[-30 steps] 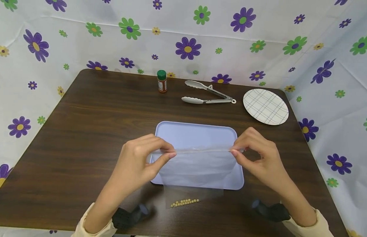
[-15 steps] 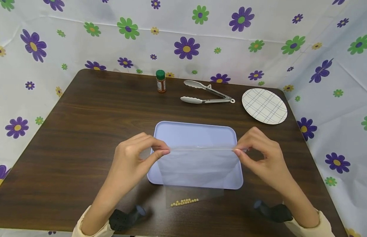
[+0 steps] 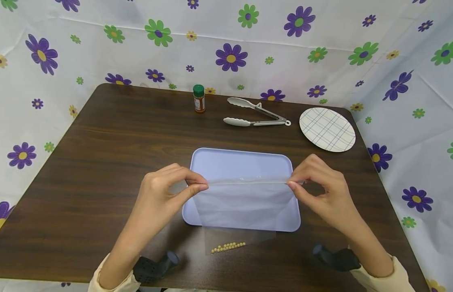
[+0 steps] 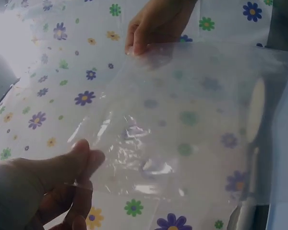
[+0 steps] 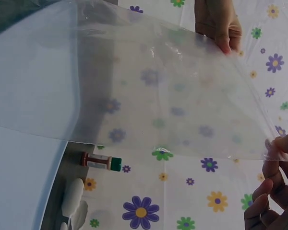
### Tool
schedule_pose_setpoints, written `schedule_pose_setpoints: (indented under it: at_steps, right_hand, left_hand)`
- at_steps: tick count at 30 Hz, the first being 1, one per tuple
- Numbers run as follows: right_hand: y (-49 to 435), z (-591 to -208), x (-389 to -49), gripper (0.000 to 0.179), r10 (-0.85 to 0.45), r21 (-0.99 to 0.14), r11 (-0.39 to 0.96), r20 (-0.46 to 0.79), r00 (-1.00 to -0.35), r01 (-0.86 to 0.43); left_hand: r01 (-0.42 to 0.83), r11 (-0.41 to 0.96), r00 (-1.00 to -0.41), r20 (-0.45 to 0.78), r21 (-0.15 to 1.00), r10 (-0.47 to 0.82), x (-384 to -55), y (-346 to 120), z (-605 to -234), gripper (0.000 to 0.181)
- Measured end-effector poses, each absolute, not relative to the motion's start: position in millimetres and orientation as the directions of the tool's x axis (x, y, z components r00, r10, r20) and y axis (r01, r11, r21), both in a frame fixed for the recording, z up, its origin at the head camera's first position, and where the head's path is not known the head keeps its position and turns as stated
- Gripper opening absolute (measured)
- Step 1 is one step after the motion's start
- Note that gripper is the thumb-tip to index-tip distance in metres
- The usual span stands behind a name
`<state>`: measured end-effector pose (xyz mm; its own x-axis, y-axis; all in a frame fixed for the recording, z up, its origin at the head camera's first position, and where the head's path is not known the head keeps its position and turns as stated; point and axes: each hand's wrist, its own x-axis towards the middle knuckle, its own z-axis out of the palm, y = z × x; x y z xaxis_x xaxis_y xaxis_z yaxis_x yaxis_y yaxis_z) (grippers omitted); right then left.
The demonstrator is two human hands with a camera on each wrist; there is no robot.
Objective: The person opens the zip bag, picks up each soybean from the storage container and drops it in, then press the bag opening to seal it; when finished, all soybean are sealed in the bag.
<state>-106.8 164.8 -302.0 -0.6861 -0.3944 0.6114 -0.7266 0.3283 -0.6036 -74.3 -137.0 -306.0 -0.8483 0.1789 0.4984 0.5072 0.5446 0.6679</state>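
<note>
A clear plastic bag (image 3: 241, 207) hangs between my hands in the head view, its top edge pulled nearly straight. My left hand (image 3: 167, 187) pinches the top left corner between thumb and fingers; my right hand (image 3: 322, 187) pinches the top right one. Small round pale-yellow balls (image 3: 228, 247) lie in a slanted line along the bag's bottom. Behind its upper part is the light-blue tray (image 3: 241, 160). Creases and glare cross the bag (image 4: 134, 158) in the left wrist view. From the right wrist, its sheet (image 5: 182, 96) spans both hands.
On the dark wooden table (image 3: 113, 154), a green-capped spice bottle (image 3: 199, 99) stands at the back. White-tipped tongs (image 3: 257, 115) lie spread open beside it. A checked white plate (image 3: 327, 129) sits at the back right. Flowered cloth (image 3: 197, 44) hangs behind.
My left hand has moved left along the bag's top edge, so a longer stretch shows between my hands. The right hand has shifted slightly. The balls stay at the bottom.
</note>
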Motion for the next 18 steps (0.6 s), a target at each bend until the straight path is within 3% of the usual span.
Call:
schedule_pose_setpoints:
  at_steps: [6, 18]
  right_hand:
    - [165.3, -300.4, -107.7, 0.025, -0.394, -0.601, 0.308, 0.625, -0.674, -0.738]
    - [161.3, -303.6, -106.3, 0.018, -0.422, -0.584, 0.286, 0.635, -0.648, -0.759]
  left_hand:
    - [0.506, 0.477, -0.856, 0.485, 0.719, 0.177, -73.5, -140.6, -308.4, 0.014]
    - [0.463, 0.516, -0.866, 0.491, 0.721, 0.09, -66.3, -142.5, -309.1, 0.019]
